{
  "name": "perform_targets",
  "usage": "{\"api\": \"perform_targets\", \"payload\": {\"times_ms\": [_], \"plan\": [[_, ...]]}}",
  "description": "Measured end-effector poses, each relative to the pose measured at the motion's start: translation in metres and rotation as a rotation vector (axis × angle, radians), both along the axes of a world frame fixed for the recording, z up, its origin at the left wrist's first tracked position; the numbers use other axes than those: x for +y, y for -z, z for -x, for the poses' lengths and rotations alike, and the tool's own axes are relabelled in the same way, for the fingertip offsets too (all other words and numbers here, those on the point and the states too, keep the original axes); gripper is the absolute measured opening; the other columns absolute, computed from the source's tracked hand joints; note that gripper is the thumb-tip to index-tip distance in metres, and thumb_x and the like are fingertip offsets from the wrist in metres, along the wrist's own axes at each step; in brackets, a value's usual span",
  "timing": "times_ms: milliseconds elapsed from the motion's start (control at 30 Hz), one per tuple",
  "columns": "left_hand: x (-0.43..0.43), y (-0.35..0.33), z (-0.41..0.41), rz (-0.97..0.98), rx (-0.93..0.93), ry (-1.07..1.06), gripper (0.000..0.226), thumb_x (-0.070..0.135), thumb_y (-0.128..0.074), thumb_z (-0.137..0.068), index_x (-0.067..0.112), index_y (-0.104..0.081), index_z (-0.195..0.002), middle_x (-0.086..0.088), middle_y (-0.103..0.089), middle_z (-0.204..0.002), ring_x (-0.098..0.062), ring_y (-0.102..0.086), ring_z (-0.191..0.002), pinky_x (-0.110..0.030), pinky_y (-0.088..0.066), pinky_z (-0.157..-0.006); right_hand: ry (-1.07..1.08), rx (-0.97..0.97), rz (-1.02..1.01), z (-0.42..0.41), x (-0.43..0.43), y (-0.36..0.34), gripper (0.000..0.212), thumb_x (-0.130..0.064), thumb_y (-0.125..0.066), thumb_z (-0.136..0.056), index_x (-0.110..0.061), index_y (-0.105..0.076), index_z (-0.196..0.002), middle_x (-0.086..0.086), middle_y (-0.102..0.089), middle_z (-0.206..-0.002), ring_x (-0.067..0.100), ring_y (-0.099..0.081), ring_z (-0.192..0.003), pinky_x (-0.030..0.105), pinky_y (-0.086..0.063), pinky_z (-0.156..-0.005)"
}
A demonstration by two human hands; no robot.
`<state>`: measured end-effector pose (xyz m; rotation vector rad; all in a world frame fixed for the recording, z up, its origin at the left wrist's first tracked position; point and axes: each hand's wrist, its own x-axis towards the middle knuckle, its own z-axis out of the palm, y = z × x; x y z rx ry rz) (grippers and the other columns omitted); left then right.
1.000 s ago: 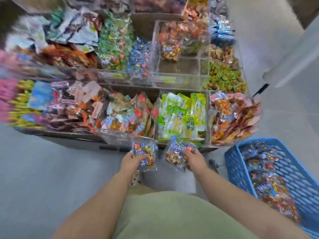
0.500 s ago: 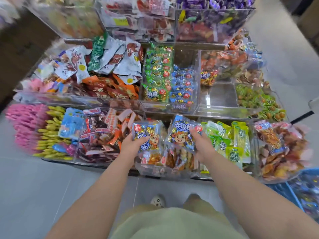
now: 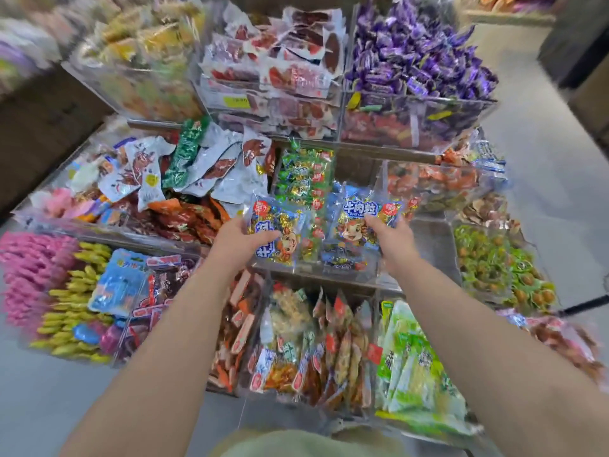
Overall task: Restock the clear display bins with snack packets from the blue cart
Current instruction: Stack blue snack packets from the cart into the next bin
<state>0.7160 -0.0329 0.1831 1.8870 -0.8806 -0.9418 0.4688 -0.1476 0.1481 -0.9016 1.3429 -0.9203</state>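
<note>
Bright, even light — blurred, warped edges

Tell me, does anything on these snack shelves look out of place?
A green packet lies among the white packets in the middle-left bin, so it looks misfiled by colour. Nothing else stands out.

Left hand [image 3: 242, 240]: fingers hidden behind left packet [image 3: 280, 222].
Right hand [image 3: 392, 237]: fingers hidden behind right packet [image 3: 357, 219].
Pink packets [image 3: 29, 275]: motion-blurred, cut off by left edge.
Top-left bin [image 3: 141, 64]: contents blurred, type indeterminate.
Yellow label [image 3: 236, 101]: print too small to read.
Both forearms: cut off by bottom edge.
</note>
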Motion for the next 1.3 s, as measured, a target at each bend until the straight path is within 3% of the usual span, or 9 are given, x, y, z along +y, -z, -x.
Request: {"api": "perform_targets", "payload": {"times_ms": [100,200,467,567,767,900,1067,1167,1300], "plan": [[-0.038,-0.014,-0.003,-0.005,-0.032,0.039,0.072,0.043,-0.08,-0.071,0.014,-0.051,-0.13,-0.004,-0.051,-0.135,-0.022,-0.051,-0.115,-0.033,-0.04,-0.086,-0.069,0.168,0.13,0.0,-0.041,-0.013,0.061,-0.035,-0.073,-0.079,-0.011,-0.052,-0.131,0.009,-0.059,-0.129,0.022,-0.056,-0.115,0.04,-0.043,-0.101],[-0.072,-0.02,-0.007,0.001,-0.038,0.068,0.092,0.043,-0.081,-0.07,0.012,-0.036,-0.144,-0.007,-0.041,-0.147,-0.022,-0.044,-0.128,-0.034,-0.039,-0.095,-0.02,0.258,0.256,-0.008,-0.07,-0.023,0.029,-0.026,-0.072,-0.081,-0.013,-0.061,-0.106,-0.001,-0.066,-0.096,0.015,-0.06,-0.087,0.035,-0.048,-0.087],[-0.138,-0.02,-0.024,-0.074,-0.08,0.266,0.103,0.046,-0.083,-0.065,0.013,-0.032,-0.147,-0.006,-0.037,-0.151,-0.023,-0.041,-0.132,-0.034,-0.04,-0.097,-0.109,0.42,0.119,-0.049,-0.126,-0.01,0.027,-0.024,-0.069,-0.085,-0.022,-0.052,-0.107,-0.003,-0.045,-0.099,0.016,-0.042,-0.094,0.027,-0.038,-0.075],[-0.152,-0.014,-0.034,-0.069,-0.04,0.27,0.102,0.043,-0.084,-0.065,0.012,-0.032,-0.147,-0.006,-0.036,-0.152,-0.023,-0.037,-0.136,-0.039,-0.035,-0.105,-0.1,0.448,0.055,-0.066,-0.139,-0.008,0.033,-0.009,-0.057,-0.089,-0.014,-0.051,-0.121,0.0,-0.051,-0.087,0.022,-0.054,-0.083,0.029,-0.045,-0.065],[-0.16,-0.002,-0.046,-0.086,-0.008,0.33,0.091,0.042,-0.085,-0.065,0.015,-0.043,-0.141,-0.002,-0.043,-0.147,-0.02,-0.041,-0.133,-0.037,-0.037,-0.105,0.165,0.5,0.033,-0.081,-0.144,0.003,0.012,-0.007,-0.045,-0.093,-0.017,-0.046,-0.1,-0.001,-0.042,-0.064,0.011,-0.037,-0.053,0.023,-0.032,-0.046],[-0.161,-0.001,-0.048,-0.081,-0.013,0.336,0.094,0.043,-0.084,-0.065,0.014,-0.041,-0.143,-0.002,-0.042,-0.148,-0.021,-0.041,-0.133,-0.04,-0.036,-0.108,0.166,0.536,-0.112,-0.087,-0.133,0.008,0.048,-0.012,-0.053,-0.091,-0.007,-0.038,-0.137,0.005,-0.056,-0.084,0.021,-0.057,-0.074,0.026,-0.041,-0.061],[-0.163,-0.006,-0.046,-0.104,-0.02,0.396,0.067,0.043,-0.084,-0.066,0.02,-0.059,-0.123,-0.001,-0.063,-0.124,-0.019,-0.056,-0.116,-0.046,-0.044,-0.102,0.029,0.633,-0.301,-0.089,-0.123,0.009,0.074,-0.031,-0.063,-0.085,-0.002,-0.024,-0.141,0.015,-0.048,-0.133,0.031,-0.051,-0.115,0.035,-0.045,-0.092],[-0.161,-0.008,-0.045,-0.081,-0.007,0.412,0.044,0.035,-0.084,-0.068,0.021,-0.065,-0.105,0.003,-0.07,-0.105,-0.016,-0.063,-0.104,-0.041,-0.049,-0.095,0.035,0.911,0.098,-0.093,-0.113,0.004,0.071,-0.025,-0.072,-0.079,-0.01,-0.026,-0.131,0.015,-0.037,-0.131,0.029,-0.048,-0.105,0.034,-0.041,-0.075],[-0.158,-0.009,-0.044,-0.054,0.003,0.406,0.036,0.03,-0.084,-0.07,0.024,-0.065,-0.1,0.009,-0.071,-0.099,-0.011,-0.064,-0.098,-0.032,-0.049,-0.085,-0.41,1.236,0.54,-0.085,-0.121,-0.001,0.073,-0.014,-0.068,-0.081,-0.024,-0.028,-0.141,0.006,-0.021,-0.145,0.031,-0.05,-0.11,0.037,-0.049,-0.073]]}}
